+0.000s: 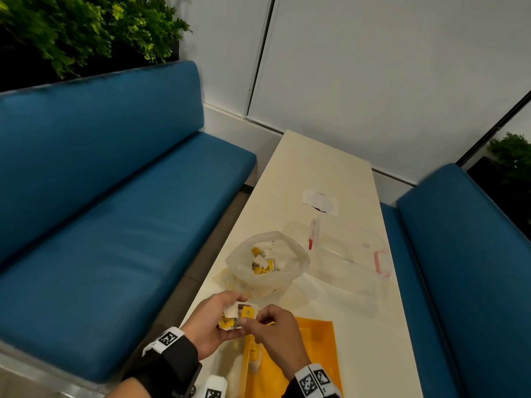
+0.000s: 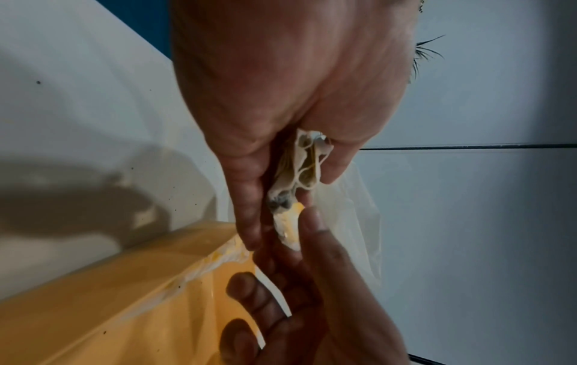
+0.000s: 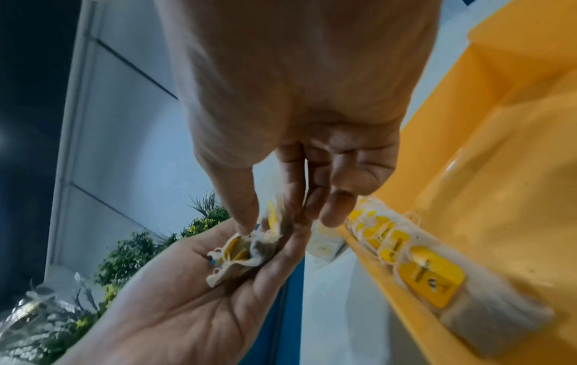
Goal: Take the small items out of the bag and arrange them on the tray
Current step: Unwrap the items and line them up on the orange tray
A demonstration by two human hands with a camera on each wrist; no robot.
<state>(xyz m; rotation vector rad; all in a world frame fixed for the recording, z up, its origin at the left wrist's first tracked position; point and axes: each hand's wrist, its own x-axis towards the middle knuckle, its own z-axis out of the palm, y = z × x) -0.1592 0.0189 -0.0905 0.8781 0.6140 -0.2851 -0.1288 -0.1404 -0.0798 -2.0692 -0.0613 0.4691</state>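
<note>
My left hand [image 1: 214, 320] cups a bunch of tea bags [image 1: 237, 314] with white pouches and yellow tags, just above the near left corner of the yellow tray [image 1: 316, 340]. My right hand [image 1: 270, 326] pinches one tea bag [image 3: 268, 222] out of that bunch between thumb and fingers. In the left wrist view the bunch [image 2: 299, 168] sits between curled fingers and thumb. A row of tea bags [image 3: 406, 254] lies along the tray's left wall [image 3: 390, 296]. The clear plastic bag [image 1: 267, 262] stands open beyond the hands with several tea bags inside.
The narrow cream table [image 1: 330, 173] runs away from me between two blue benches [image 1: 115, 196]. A clear lidded container [image 1: 350, 245] with pink clasps sits right of the bag. A white paper scrap [image 1: 319, 201] lies farther back.
</note>
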